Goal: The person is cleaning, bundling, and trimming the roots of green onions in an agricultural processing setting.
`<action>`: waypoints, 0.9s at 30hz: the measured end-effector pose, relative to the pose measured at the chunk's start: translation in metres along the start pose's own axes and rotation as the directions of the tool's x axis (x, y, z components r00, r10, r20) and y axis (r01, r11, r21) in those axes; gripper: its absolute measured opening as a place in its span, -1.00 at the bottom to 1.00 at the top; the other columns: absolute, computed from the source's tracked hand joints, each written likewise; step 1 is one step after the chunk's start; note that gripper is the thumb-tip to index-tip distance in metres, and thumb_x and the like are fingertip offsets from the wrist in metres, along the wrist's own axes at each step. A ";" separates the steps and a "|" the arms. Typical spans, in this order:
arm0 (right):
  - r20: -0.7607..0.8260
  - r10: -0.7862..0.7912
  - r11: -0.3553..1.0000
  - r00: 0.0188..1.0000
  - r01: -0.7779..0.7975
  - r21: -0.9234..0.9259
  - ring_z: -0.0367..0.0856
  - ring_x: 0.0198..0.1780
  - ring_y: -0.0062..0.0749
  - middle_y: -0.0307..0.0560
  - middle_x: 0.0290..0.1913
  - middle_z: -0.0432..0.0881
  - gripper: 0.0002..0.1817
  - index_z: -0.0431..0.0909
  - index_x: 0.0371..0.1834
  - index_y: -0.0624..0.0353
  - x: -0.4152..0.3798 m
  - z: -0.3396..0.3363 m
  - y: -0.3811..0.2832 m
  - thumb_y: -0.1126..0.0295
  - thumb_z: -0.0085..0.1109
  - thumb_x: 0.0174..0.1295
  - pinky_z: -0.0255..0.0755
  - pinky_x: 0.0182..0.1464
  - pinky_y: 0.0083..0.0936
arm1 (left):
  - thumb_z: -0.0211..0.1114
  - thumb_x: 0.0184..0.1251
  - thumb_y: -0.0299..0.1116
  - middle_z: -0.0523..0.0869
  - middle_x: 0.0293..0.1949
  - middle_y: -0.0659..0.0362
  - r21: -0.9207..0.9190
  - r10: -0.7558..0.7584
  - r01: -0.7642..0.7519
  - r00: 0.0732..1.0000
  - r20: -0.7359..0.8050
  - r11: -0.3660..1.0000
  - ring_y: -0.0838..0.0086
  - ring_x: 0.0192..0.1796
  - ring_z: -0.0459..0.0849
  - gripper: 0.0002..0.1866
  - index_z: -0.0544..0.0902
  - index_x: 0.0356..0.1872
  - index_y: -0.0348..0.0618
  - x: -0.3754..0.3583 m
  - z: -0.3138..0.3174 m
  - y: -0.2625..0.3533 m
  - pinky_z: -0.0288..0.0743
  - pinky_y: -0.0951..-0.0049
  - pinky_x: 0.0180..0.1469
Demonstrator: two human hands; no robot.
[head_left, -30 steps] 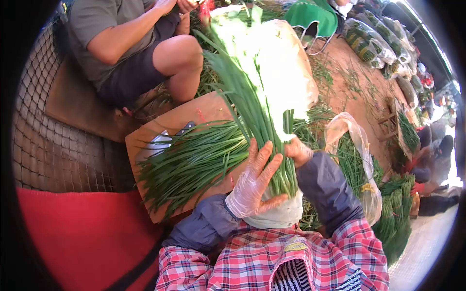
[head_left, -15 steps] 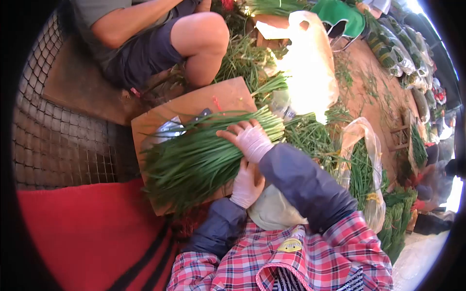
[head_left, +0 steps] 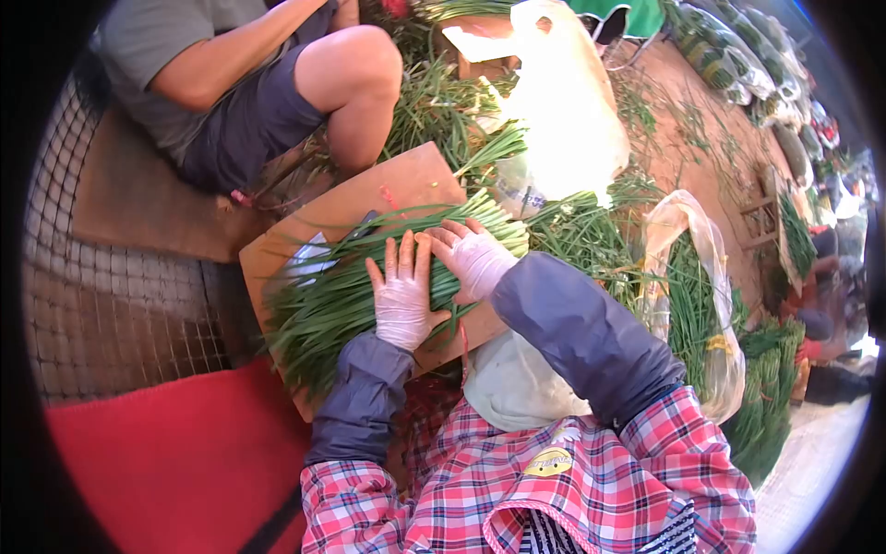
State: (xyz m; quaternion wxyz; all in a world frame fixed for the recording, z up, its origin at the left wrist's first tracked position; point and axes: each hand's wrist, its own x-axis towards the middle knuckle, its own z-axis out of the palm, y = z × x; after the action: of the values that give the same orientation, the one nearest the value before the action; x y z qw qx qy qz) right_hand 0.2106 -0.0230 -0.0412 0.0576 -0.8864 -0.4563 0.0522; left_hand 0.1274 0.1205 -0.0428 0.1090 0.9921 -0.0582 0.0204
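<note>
A large bundle of long green stalks (head_left: 341,300) lies across a brown board (head_left: 415,180), its pale cut ends (head_left: 503,224) toward the right. My left hand (head_left: 403,295), in a whitish glove with bare fingertips, lies on top of the bundle with its fingers spread. Close beside it, my right hand (head_left: 472,258), gloved the same way, rests over the stalks near the pale ends, its fingers curved and apart. Beyond my left hand, a shiny silver-blue object (head_left: 311,257) shows partly from under the leaves.
Another person's bent knee (head_left: 355,69) is close beyond the board. Loose green stalks (head_left: 581,240) and a clear plastic bag (head_left: 720,369) lie to the right. A pale bag (head_left: 563,111) glares in sunlight. Red cloth (head_left: 185,452) covers the lower left.
My left hand has moved from the near edge of the bundle up onto its top, fingers now spread. My right hand stays near the pale ends. The whole view has shifted slightly.
</note>
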 end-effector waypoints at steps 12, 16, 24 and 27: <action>-0.074 0.671 0.288 0.738 -0.168 0.943 0.28 0.26 -0.24 0.08 0.32 0.23 -0.20 0.12 0.34 0.23 -0.040 0.054 0.070 -0.12 0.06 0.20 0.15 0.28 -0.41 | 0.57 -0.53 0.04 0.04 0.37 -0.05 0.076 0.012 -0.015 0.999 0.037 0.997 -0.08 0.39 -0.02 0.30 0.01 0.37 -0.18 -0.001 0.002 0.012 -0.07 -0.26 0.28; -0.059 0.755 0.087 0.653 -0.011 0.996 0.36 0.19 -0.35 0.02 0.20 0.40 -0.39 0.27 0.25 0.24 -0.073 0.004 0.078 0.05 0.03 0.27 0.21 0.22 -0.50 | 0.57 -0.51 0.01 0.03 0.37 -0.07 0.046 0.008 -0.009 1.000 0.019 0.999 -0.07 0.39 -0.01 0.29 0.01 0.36 -0.17 -0.002 0.003 0.015 -0.05 -0.25 0.27; 0.539 0.180 0.919 0.823 -0.336 0.207 0.66 -0.24 -0.21 -0.06 -0.32 0.68 -0.72 0.69 -0.31 0.09 -0.079 -0.003 -0.001 0.23 0.14 -0.05 0.50 -0.25 -0.26 | 0.57 -0.76 0.15 0.02 0.37 -0.10 0.073 -0.049 0.038 0.988 0.149 0.997 -0.05 0.39 0.01 0.46 -0.05 0.38 -0.15 0.005 -0.005 0.027 -0.05 -0.25 0.26; 0.363 0.144 0.903 0.920 -0.272 0.331 0.66 -0.24 -0.15 0.01 -0.35 0.67 -0.76 0.68 -0.35 0.13 -0.057 0.024 -0.015 0.26 0.22 -0.07 0.48 -0.26 -0.19 | 0.56 -0.79 0.17 0.03 0.37 -0.09 0.095 -0.059 0.045 0.987 0.150 0.994 -0.05 0.38 0.03 0.48 -0.06 0.38 -0.15 0.002 -0.005 0.025 -0.04 -0.25 0.26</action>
State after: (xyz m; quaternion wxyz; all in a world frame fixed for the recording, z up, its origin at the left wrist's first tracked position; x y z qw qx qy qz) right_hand 0.1628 -0.0593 -0.0603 0.1428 -0.8817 -0.3421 0.2920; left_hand 0.1265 0.0974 -0.0323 0.0592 0.9959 -0.0395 -0.0560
